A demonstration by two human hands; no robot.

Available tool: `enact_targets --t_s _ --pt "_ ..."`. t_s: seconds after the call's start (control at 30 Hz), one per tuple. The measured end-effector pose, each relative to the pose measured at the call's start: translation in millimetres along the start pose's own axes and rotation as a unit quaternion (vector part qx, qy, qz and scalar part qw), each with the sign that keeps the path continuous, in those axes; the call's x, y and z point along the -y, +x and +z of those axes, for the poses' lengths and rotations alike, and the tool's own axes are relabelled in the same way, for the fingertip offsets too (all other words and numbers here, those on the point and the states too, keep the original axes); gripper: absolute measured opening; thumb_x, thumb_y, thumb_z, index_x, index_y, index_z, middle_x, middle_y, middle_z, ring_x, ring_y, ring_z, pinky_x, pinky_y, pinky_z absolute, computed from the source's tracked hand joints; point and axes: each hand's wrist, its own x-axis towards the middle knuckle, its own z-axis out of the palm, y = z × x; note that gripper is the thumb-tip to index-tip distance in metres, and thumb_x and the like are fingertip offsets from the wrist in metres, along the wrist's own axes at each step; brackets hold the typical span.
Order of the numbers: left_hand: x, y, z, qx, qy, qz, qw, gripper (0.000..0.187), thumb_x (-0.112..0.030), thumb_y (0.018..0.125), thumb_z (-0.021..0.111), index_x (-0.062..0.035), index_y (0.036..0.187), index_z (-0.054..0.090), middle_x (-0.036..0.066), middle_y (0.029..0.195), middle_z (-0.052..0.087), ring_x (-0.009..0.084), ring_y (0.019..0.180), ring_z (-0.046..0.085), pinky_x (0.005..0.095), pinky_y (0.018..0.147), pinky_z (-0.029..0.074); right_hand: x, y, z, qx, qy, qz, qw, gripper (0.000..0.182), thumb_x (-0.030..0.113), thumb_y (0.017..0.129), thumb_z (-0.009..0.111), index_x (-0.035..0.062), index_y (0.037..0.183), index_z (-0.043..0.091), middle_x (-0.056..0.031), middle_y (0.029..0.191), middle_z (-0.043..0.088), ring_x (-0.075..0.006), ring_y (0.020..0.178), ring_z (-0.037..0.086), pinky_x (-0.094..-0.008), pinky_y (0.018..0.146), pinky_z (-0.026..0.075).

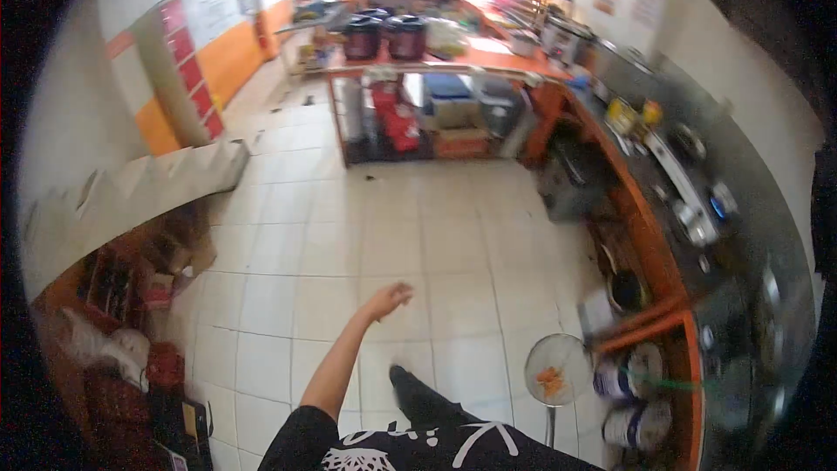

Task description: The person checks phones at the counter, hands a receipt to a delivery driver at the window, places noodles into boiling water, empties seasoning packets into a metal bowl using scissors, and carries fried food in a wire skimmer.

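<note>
My left hand (388,299) is stretched out in front of me over the tiled floor, with its fingers loosely bent and apart and nothing in them. To the right a round wire-mesh strainer (558,358) hangs above the floor. Several small orange-brown food pieces (550,380) lie in its mesh. Its thin metal handle (551,427) runs down towards my dark shirt. My right hand does not show, so what grips the handle is hidden.
Orange-edged counter (641,201) runs along the right, bearing a stove (684,187); white buckets (639,423) stand beneath. A dark bin (571,179) is farther on. Ahead, a table (488,59) carries two dark pots (406,37). Crates and boxes (166,366) line the left.
</note>
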Motion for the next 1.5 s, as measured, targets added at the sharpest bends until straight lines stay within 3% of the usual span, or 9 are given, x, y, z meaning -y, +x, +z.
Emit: enact_targets --t_s 0.07,0.23,0.43,0.6,0.8,0.93,1.03,1.23,1.5 --pt "77 -26 -62 -0.163 0.223 0.008 0.961 0.044 -0.035 0.088 0.049 -0.0029 0.117 0.053 0.019 0.109 0.06 0.032 0.101 0.057 0.0408 0.089 0.044 111 10 1 0.036 -0.014 -0.072 0.997 0.019 0.018 0.068 0.06 0.0012 0.077 0.059 -0.0168 0.075 0.061 -0.0372 0.077 0.059 -0.0465 0.068 0.047" --pt "329 -228 -156 -0.127 0.354 -0.321 0.869 0.04 -0.037 0.086 0.046 -0.0028 0.1 0.061 0.022 0.1 0.061 0.0376 0.091 0.059 0.0458 0.081 0.047 422 23 -17 0.004 0.057 -0.275 0.96 0.018 0.014 0.069 0.061 0.0007 0.081 0.061 -0.0198 0.076 0.063 -0.0383 0.074 0.061 -0.0464 0.069 0.048" --pt "289 -337 -264 -0.185 0.033 -0.602 0.776 0.036 -0.034 0.086 0.046 -0.0038 0.095 0.063 0.02 0.095 0.061 0.0302 0.083 0.059 0.0437 0.074 0.047 804 -32 -40 0.027 0.066 -0.421 0.904 0.018 0.012 0.072 0.059 0.0078 0.089 0.063 -0.0172 0.079 0.064 -0.0359 0.076 0.063 -0.0447 0.07 0.049" --pt "309 -217 -378 -0.222 -0.018 -0.569 0.792 0.035 -0.035 0.086 0.046 -0.0042 0.089 0.064 0.018 0.087 0.061 0.0274 0.078 0.057 0.0429 0.07 0.046 1025 -119 -44 0.058 0.083 -0.508 0.855 0.023 0.017 0.07 0.06 0.0112 0.092 0.065 -0.0172 0.081 0.064 -0.0348 0.079 0.063 -0.0448 0.071 0.049" --pt "356 114 -605 -0.196 0.052 -0.362 0.91 0.037 -0.037 0.085 0.048 -0.0045 0.094 0.064 0.017 0.09 0.063 0.0266 0.086 0.058 0.0405 0.075 0.046 1213 -228 -41 0.183 0.015 -0.577 0.796 0.033 0.025 0.069 0.061 0.0161 0.1 0.066 -0.0132 0.09 0.066 -0.0328 0.085 0.062 -0.0439 0.074 0.049" --pt "204 328 -768 -0.181 0.057 -0.164 0.968 0.035 -0.027 0.088 0.052 -0.0052 0.114 0.056 0.013 0.109 0.062 0.0245 0.1 0.059 0.0345 0.085 0.046 1341 -269 -36 0.232 -0.052 -0.624 0.744 0.033 0.028 0.07 0.063 0.0162 0.1 0.066 -0.0141 0.093 0.065 -0.0331 0.086 0.062 -0.0434 0.075 0.049" --pt "208 382 -841 -0.282 -0.374 -0.08 0.88 0.033 -0.029 0.09 0.052 -0.0083 0.116 0.054 0.006 0.109 0.059 0.0164 0.101 0.058 0.0288 0.08 0.049 1457 -286 -28 0.247 -0.102 -0.678 0.685 0.029 0.032 0.075 0.061 0.0116 0.095 0.065 -0.0171 0.094 0.064 -0.0342 0.09 0.061 -0.0468 0.077 0.046" --pt "369 296 -919 -0.248 -0.041 -0.476 0.843 0.036 -0.024 0.087 0.047 0.0022 0.112 0.052 0.019 0.102 0.06 0.027 0.088 0.061 0.0372 0.075 0.05 1664 -335 -25 0.246 -0.058 -0.779 0.574 0.023 0.02 0.073 0.058 0.006 0.092 0.062 -0.0179 0.09 0.063 -0.036 0.085 0.061 -0.0468 0.071 0.048" --pt "390 475 -1141 -0.231 -0.021 -0.437 0.869 0.032 -0.022 0.086 0.047 0.0001 0.109 0.054 0.02 0.094 0.061 0.0301 0.084 0.061 0.0394 0.073 0.048 1957 -367 -43 0.233 -0.118 -0.778 0.571 0.016 0.018 0.071 0.06 0.0058 0.078 0.068 -0.0158 0.082 0.066 -0.029 0.077 0.065 -0.0442 0.063 0.051"
